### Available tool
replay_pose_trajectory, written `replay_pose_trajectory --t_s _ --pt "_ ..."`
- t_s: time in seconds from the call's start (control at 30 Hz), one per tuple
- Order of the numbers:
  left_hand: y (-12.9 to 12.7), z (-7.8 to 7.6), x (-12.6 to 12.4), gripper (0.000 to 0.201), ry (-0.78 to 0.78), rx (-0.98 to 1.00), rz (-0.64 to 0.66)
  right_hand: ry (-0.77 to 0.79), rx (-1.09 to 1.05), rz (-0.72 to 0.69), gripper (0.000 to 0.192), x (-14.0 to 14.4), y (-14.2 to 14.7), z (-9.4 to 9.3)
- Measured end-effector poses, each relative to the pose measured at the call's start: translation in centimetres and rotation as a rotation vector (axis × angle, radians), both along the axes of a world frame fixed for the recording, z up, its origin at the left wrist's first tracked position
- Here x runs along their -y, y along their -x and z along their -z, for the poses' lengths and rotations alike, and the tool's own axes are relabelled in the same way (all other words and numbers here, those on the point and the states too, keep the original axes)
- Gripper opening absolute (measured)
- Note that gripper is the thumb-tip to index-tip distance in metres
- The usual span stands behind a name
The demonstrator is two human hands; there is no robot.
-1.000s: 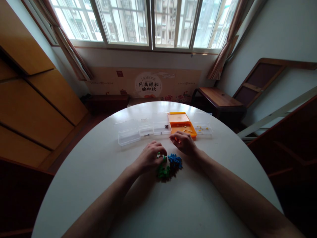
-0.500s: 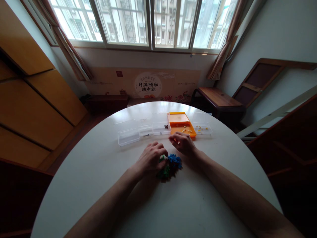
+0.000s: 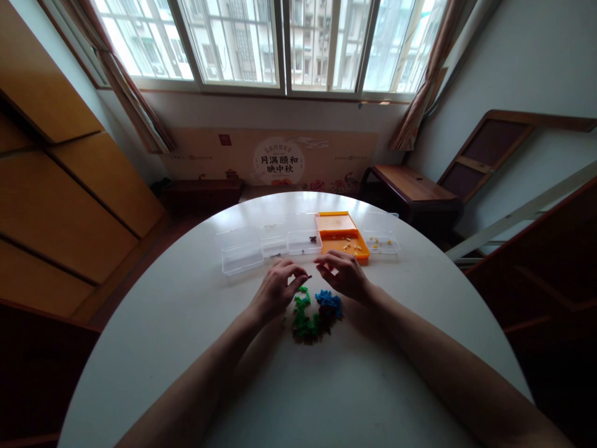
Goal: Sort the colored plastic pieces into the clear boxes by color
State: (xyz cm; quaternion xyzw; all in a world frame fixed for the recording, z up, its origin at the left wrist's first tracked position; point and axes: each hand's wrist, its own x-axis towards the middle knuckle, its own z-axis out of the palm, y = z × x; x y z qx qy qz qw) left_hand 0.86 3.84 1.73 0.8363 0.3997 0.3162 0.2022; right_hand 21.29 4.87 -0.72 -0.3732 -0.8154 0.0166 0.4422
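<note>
My left hand [image 3: 278, 285] is above the table, left of centre, with thumb and forefinger pinched on a small dark brown piece [image 3: 310, 276]. Just to its right is my right hand [image 3: 342, 272], its fingers loosely bent and a little apart, with nothing visible in them. Below and between the hands lies a pile of small plastic pieces: green pieces [image 3: 305, 320] on the left, blue pieces [image 3: 329, 300] on the right. Dark brown pieces [image 3: 326, 325] show among and under them. What exact kind these pieces are is too small to tell.
Beyond the hands, open clear boxes [image 3: 242, 256] stand in a row on the round white table [image 3: 177, 348]. An orange box [image 3: 332, 246] with pale pieces sits among them. Dark pieces [image 3: 313, 239] lie in one clear box, yellow pieces [image 3: 374, 241] in the rightmost one [image 3: 390, 246].
My left hand has come up off the pile and back from it, now with a dark brown piece in its fingertips, uncovering the green pieces. My right hand has barely shifted.
</note>
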Motion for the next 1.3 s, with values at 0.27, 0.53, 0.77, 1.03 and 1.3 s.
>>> replay_pose_trajectory --t_s 0.27,0.53,0.77,1.03,1.3 --pt "0.4 0.6 -0.7 0.020 0.053 0.054 -0.050 -0.103 0.144 -0.063 0.014 0.4 1.0 0.0" --pt "0.5 0.5 -0.6 0.021 0.078 0.057 -0.049 -0.188 0.292 -0.048 0.015 0.3 0.9 -0.2" --pt "0.3 0.4 -0.6 0.026 0.100 0.078 -0.073 -0.250 0.436 -0.076 0.021 0.4 0.7 -0.9" --pt "0.7 0.2 -0.6 0.026 0.074 0.132 -0.216 -0.026 0.113 0.119 0.019 -0.7 1.3 -1.0" --pt "0.5 0.3 -0.1 0.022 0.055 0.106 -0.178 0.254 -0.260 0.349 0.016 -4.9 2.3 -1.8"
